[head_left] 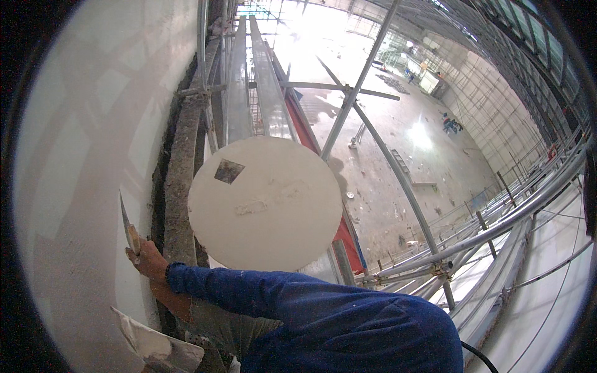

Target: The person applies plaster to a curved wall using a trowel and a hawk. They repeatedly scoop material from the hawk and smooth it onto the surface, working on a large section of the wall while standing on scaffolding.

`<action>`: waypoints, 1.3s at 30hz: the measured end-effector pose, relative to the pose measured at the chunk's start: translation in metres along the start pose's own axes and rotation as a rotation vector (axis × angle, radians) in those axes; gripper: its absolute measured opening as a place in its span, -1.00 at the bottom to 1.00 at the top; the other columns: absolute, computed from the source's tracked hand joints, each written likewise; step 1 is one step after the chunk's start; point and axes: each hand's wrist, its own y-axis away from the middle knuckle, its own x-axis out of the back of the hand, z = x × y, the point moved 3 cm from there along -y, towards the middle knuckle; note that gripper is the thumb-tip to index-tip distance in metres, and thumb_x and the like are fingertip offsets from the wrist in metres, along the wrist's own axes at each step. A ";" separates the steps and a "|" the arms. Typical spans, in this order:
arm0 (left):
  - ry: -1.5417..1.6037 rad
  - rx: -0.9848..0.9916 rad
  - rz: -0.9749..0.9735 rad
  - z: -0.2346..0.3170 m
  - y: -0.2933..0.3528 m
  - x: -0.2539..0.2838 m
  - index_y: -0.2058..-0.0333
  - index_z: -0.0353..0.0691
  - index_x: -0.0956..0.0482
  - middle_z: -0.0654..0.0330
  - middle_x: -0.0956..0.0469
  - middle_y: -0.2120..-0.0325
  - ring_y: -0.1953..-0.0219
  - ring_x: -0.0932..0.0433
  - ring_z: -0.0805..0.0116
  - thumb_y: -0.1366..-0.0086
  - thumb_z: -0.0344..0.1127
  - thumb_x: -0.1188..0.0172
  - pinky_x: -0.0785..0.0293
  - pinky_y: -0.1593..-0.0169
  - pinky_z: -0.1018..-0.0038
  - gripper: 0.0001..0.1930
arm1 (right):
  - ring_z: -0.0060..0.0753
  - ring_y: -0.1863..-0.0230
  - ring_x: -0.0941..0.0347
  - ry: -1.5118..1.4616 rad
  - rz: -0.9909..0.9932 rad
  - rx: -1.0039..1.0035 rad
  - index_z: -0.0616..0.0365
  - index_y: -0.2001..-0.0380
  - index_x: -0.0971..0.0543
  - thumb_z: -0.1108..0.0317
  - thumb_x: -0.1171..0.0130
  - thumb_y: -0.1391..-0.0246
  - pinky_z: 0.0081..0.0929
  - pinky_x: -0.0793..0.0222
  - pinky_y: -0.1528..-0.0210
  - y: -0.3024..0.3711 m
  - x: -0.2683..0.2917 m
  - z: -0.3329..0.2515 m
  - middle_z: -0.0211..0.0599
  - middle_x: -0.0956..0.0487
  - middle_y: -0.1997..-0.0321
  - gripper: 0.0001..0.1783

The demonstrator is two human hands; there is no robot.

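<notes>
My right hand (149,260), at the end of a blue sleeve reaching across to the left, is closed round the wooden handle of a trowel (125,212). Its thin blade points up and away, close beside the pale wall (93,180). Below the right wrist shows bare skin of what looks like my left hand or forearm (173,303); its fingers are hidden. Nearer me is a flat, pale-smeared plate (152,343); what supports it cannot be made out. Right of the trowel lies a large round off-white disc (267,202) with smears and a dark square patch.
Long metal planks (273,93) run ahead beyond the disc. A rough ledge (180,180) and dark gap separate them from the wall. Scaffold tubes (392,161) cross at the right, high above a wide floor (429,168). People (451,123) are far below.
</notes>
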 end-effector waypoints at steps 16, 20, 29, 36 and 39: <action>0.192 -0.030 0.006 0.023 -0.001 -0.008 0.37 -0.08 -0.33 0.34 -0.29 0.82 0.91 -0.14 0.59 0.06 -0.43 -0.17 -0.01 0.85 0.68 -0.74 | -0.29 0.64 -0.26 -0.065 0.200 0.081 0.36 0.43 -0.33 0.29 0.00 0.04 -0.34 -0.23 0.58 0.004 0.002 0.003 -0.06 -0.35 0.66 -0.72; 0.172 0.029 -0.002 0.022 0.002 -0.005 0.33 -0.10 -0.33 0.33 -0.31 0.80 0.89 -0.15 0.59 0.04 -0.43 -0.15 -0.02 0.83 0.69 -0.73 | -0.11 0.44 -0.25 -0.070 0.074 0.021 0.32 0.25 -0.20 0.32 0.03 0.04 -0.28 -0.21 0.39 0.001 0.003 -0.001 0.05 -0.30 0.42 -0.66; 0.177 -0.101 -0.006 0.028 0.003 -0.007 0.24 -0.10 -0.31 0.35 -0.29 0.78 0.86 -0.17 0.60 0.07 -0.45 -0.16 -0.04 0.81 0.71 -0.64 | 0.22 0.06 -0.22 -0.026 -0.166 -0.136 0.28 -0.11 0.05 0.40 0.10 0.06 -0.20 -0.19 0.03 0.000 0.003 0.004 0.24 -0.20 -0.02 -0.35; 0.148 -0.039 -0.022 0.038 0.004 -0.006 0.25 -0.10 -0.31 0.35 -0.28 0.81 0.88 -0.15 0.58 0.07 -0.45 -0.17 -0.02 0.83 0.71 -0.65 | 0.23 0.09 -0.24 -0.100 -0.215 -0.205 0.29 -0.10 0.05 0.42 0.11 0.07 -0.18 -0.20 0.05 0.002 0.014 -0.019 0.28 -0.22 0.01 -0.35; 0.239 -0.002 -0.023 0.030 0.004 -0.008 0.26 -0.09 -0.31 0.35 -0.28 0.82 0.89 -0.15 0.58 0.05 -0.44 -0.17 -0.02 0.84 0.70 -0.66 | 0.23 0.12 -0.26 -0.068 -0.170 -0.141 0.29 -0.10 0.06 0.43 0.11 0.07 -0.16 -0.21 0.08 0.001 0.015 -0.013 0.28 -0.24 0.03 -0.35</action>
